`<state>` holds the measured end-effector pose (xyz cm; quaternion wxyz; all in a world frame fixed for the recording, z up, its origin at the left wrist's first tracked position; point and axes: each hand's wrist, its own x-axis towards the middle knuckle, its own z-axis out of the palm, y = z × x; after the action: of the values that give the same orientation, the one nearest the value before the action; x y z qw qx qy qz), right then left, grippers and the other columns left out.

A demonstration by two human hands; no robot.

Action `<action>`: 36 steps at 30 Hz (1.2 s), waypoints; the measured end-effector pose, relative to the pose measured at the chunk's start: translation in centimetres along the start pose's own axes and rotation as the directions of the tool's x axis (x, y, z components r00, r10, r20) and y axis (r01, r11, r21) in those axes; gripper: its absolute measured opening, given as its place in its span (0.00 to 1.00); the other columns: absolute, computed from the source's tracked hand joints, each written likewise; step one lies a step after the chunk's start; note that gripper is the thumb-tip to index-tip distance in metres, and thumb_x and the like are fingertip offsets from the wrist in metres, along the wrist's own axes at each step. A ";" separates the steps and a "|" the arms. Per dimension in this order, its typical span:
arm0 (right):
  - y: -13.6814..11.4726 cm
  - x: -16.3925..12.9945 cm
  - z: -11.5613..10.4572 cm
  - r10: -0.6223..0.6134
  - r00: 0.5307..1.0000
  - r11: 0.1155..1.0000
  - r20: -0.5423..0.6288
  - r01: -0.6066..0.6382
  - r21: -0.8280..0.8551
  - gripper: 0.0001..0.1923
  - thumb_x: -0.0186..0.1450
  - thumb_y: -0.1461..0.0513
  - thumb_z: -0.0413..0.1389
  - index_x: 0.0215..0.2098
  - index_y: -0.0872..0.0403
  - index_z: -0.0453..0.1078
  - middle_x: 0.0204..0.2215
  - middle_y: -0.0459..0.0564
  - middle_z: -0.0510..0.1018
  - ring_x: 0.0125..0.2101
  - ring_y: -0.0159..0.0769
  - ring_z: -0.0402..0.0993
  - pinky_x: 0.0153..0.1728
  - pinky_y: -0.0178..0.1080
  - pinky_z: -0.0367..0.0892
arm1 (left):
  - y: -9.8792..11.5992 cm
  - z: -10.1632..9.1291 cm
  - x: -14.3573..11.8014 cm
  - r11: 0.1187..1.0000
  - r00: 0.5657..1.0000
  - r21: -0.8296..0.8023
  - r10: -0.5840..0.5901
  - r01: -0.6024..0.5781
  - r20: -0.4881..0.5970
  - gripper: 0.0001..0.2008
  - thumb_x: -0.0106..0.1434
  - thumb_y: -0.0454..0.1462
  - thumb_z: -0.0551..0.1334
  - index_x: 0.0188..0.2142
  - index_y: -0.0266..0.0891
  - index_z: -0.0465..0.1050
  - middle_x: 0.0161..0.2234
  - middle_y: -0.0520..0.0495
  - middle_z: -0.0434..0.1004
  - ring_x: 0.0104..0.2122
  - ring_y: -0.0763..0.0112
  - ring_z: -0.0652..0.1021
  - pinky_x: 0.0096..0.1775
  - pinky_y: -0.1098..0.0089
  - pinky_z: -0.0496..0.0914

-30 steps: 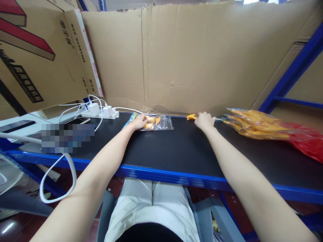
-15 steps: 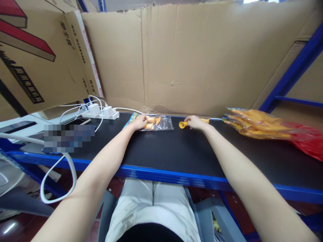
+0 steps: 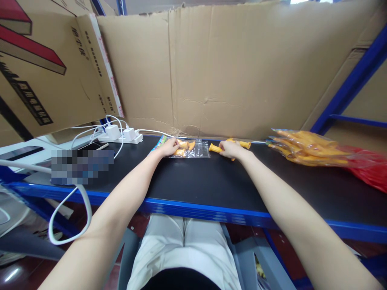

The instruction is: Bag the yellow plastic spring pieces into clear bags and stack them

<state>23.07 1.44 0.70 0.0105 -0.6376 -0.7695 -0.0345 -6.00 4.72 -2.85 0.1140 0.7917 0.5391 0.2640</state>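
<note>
The left hand (image 3: 168,148) pins the clear bag (image 3: 193,149) at 12 o'clock on the counter (image 3: 211,181); the right hand (image 3: 231,149) grips 1 yellow toy (image 3: 215,148) beside its mouth; the bag could slide or crumple if pushed.

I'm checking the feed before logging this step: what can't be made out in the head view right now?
- Blurred patch on the shelf's left: whatever lies there is pixelated out.
- Orange toy in the right hand: the hand covers its middle.
- Left hand on the clear bag: its grip is too small to judge.
- Red bag: cut off by the right edge.
- Box print: too small to read.
</note>
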 end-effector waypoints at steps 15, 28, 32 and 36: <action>-2.4 -1.5 -1.8 -0.167 0.970 0.986 -0.179 0.166 -0.019 0.10 0.59 0.63 0.50 0.35 0.55 0.71 0.36 0.53 0.76 0.38 0.41 0.70 0.44 0.46 0.52 | 0.7 -0.7 -0.2 0.971 0.971 0.126 -0.181 0.202 -0.156 0.10 0.60 0.43 0.51 0.35 0.39 0.65 0.48 0.40 0.68 0.49 0.53 0.67 0.52 0.46 0.50; -4.0 -0.5 0.0 -0.186 0.951 0.746 -0.248 0.301 0.594 0.08 0.52 0.61 0.56 0.28 0.58 0.73 0.26 0.48 0.75 0.27 0.31 0.68 0.29 0.32 0.61 | 1.8 0.3 -0.1 0.964 0.985 -0.205 -0.170 0.168 0.007 0.18 0.61 0.45 0.50 0.43 0.33 0.65 0.41 0.39 0.73 0.40 0.62 0.72 0.41 0.65 0.65; -3.5 -0.2 0.4 -0.172 0.960 0.648 -0.219 0.278 0.709 0.09 0.51 0.61 0.57 0.27 0.60 0.72 0.22 0.46 0.73 0.23 0.28 0.66 0.25 0.32 0.61 | 1.8 0.6 -0.1 0.942 0.989 -0.306 -0.148 0.140 -0.001 0.17 0.60 0.44 0.53 0.41 0.33 0.66 0.41 0.41 0.73 0.40 0.63 0.72 0.42 0.66 0.65; -3.8 -0.3 0.6 -0.196 0.965 0.605 -0.172 0.257 0.754 0.07 0.51 0.64 0.56 0.28 0.60 0.72 0.24 0.47 0.74 0.24 0.29 0.68 0.27 0.32 0.63 | 2.2 1.0 -0.1 0.866 0.992 -0.485 -0.111 0.124 0.057 0.15 0.61 0.43 0.52 0.41 0.33 0.65 0.39 0.41 0.73 0.39 0.65 0.73 0.40 0.67 0.66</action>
<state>19.40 0.45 -0.10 0.3041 -0.4677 -0.7838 0.2729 -3.76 3.84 -2.73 0.3329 0.7066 0.5008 0.3730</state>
